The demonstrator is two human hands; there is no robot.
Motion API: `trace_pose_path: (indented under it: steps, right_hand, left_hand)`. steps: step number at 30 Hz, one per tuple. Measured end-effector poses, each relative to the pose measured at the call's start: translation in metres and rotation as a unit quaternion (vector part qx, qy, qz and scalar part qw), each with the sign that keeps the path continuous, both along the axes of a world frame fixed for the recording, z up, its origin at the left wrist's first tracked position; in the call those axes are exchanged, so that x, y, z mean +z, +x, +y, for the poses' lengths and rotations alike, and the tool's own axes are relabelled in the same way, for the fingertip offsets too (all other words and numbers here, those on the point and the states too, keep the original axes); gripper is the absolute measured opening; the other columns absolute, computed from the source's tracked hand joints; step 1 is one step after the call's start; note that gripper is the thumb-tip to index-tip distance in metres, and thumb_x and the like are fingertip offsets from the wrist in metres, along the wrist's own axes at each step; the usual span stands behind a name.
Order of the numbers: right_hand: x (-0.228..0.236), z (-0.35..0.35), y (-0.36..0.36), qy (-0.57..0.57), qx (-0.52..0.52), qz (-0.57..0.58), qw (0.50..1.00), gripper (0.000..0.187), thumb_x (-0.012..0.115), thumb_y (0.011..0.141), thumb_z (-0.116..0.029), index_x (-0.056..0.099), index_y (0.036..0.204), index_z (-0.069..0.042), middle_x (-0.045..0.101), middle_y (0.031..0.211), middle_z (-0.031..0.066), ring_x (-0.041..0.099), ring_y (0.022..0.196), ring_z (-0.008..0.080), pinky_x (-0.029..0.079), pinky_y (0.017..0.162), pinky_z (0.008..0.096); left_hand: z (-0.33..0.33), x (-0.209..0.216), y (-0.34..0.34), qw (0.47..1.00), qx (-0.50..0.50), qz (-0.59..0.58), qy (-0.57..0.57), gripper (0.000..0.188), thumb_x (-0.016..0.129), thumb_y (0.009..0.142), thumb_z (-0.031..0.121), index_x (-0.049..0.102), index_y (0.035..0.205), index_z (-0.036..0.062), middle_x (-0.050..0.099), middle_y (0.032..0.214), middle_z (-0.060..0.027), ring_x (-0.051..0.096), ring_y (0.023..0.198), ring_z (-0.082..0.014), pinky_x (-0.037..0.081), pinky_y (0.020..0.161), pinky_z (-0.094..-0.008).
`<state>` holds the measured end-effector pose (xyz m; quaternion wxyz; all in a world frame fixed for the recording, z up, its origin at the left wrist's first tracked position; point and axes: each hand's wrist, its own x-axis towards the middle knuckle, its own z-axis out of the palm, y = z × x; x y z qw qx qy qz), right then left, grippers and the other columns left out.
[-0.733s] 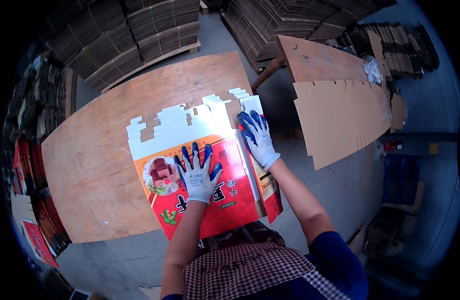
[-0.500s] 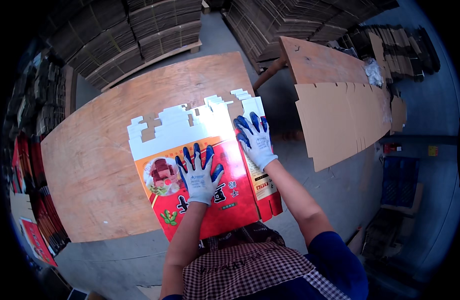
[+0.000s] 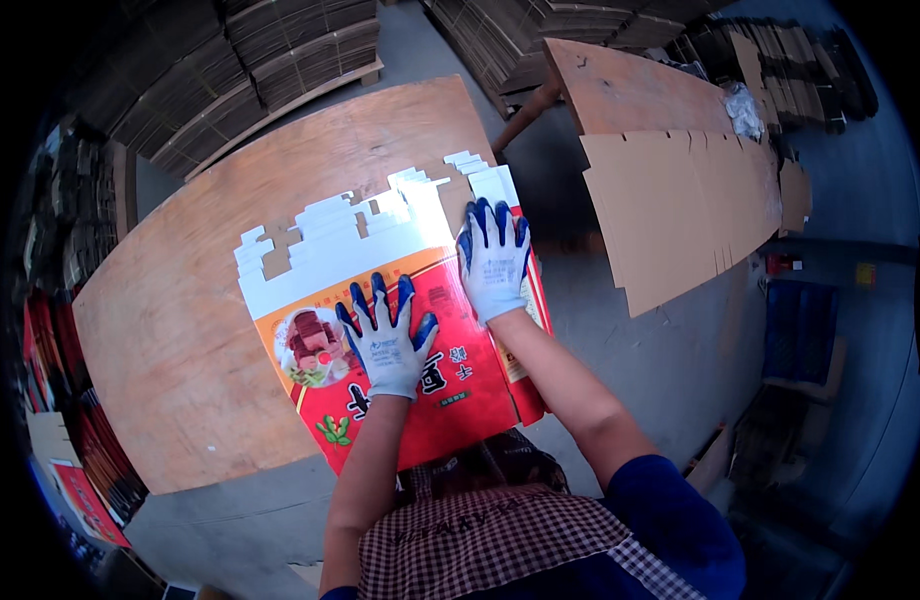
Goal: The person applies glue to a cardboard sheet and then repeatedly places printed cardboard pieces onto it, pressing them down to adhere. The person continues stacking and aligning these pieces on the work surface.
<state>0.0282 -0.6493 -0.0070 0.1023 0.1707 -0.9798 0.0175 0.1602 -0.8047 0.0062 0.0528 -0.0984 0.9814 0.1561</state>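
A stack of flat printed carton blanks (image 3: 430, 420), glossy red with an orange band and a food picture, lies at the near right edge of a wooden table. White flaps with stepped, notched ends fan out at its far side. My left hand (image 3: 387, 345), in a white glove with blue fingertips, rests flat on the printed panel with fingers spread. Gloved the same way, my right hand (image 3: 495, 262) lies palm down near the right-hand fold, fingers stretched away from me. Neither hand grips anything.
The wooden table (image 3: 170, 330) extends to the left. On the right, a large brown cardboard sheet (image 3: 680, 215) lies by a second wooden table (image 3: 640, 95). Strapped cardboard stacks (image 3: 300, 60) stand behind. More red printed blanks (image 3: 90, 500) are at the left, and a blue crate (image 3: 800, 325) sits at the right.
My right hand has shifted left on the blanks, from the right edge to nearer the fold, with its fingers now closer together. My left hand stays on the printed panel. The view has shifted slightly.
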Motion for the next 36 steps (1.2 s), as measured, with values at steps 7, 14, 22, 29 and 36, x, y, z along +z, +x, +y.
trace_pose_path:
  steps: [7,14,22,29,36]
  right_hand:
    - [0.014,0.051,0.125,-0.053,-0.045,-0.04,0.997,0.054,0.054,0.098,-0.029,0.046,0.148,-0.008,0.044,0.153,0.014,0.034,0.144,0.0374,0.021,0.118,0.0592]
    - [0.022,0.115,0.138,-0.213,-0.164,-0.108,0.957,0.064,0.062,0.096,-0.032,0.042,0.147,0.001,0.048,0.145,0.0257,0.047,0.133,0.0425,0.037,0.111,0.047]
    - [0.028,0.096,0.071,-0.343,-0.238,-0.283,0.863,0.065,0.056,0.097,-0.048,0.046,0.147,-0.008,0.053,0.143,0.023,0.054,0.129,0.0392,0.043,0.108,0.0404]
    - [0.018,0.181,0.022,-0.052,-0.211,-0.178,0.96,0.08,0.063,0.087,-0.056,0.04,0.152,-0.014,0.038,0.157,0.0124,0.033,0.146,0.0351,0.021,0.118,0.0578]
    - [0.005,0.262,-0.024,0.181,-0.298,-0.241,0.906,0.089,0.063,0.092,-0.037,0.014,0.16,-0.009,0.018,0.166,0.0173,0.029,0.145,0.0498,0.031,0.114,0.0625]
  left_hand:
    - [-0.002,-0.003,0.008,0.999,0.014,0.052,0.008,0.075,0.065,0.089,0.053,0.042,0.153,0.0211,0.021,0.166,-0.0115,0.01,0.153,-0.041,0.004,0.122,-0.0598]
    - [-0.06,0.01,0.051,0.96,0.234,0.151,0.028,0.083,0.074,0.087,0.041,0.036,0.154,0.008,0.026,0.162,-0.0208,0.018,0.151,-0.0426,0.015,0.121,-0.0554]
    - [-0.103,-0.036,0.063,0.916,0.38,0.104,0.078,0.087,0.066,0.093,0.048,0.026,0.158,0.0057,0.032,0.16,-0.0211,0.034,0.147,-0.0346,0.031,0.118,-0.0441]
    - [-0.092,-0.039,0.061,0.923,0.361,0.073,-0.109,0.078,0.052,0.099,0.055,0.029,0.157,0.0083,0.037,0.155,-0.0251,0.04,0.14,-0.0413,0.035,0.114,-0.0491]
    - [-0.095,-0.047,0.06,0.93,0.346,0.08,-0.093,0.078,0.051,0.099,0.054,0.029,0.157,0.0066,0.036,0.157,-0.023,0.037,0.143,-0.0392,0.035,0.114,-0.0477]
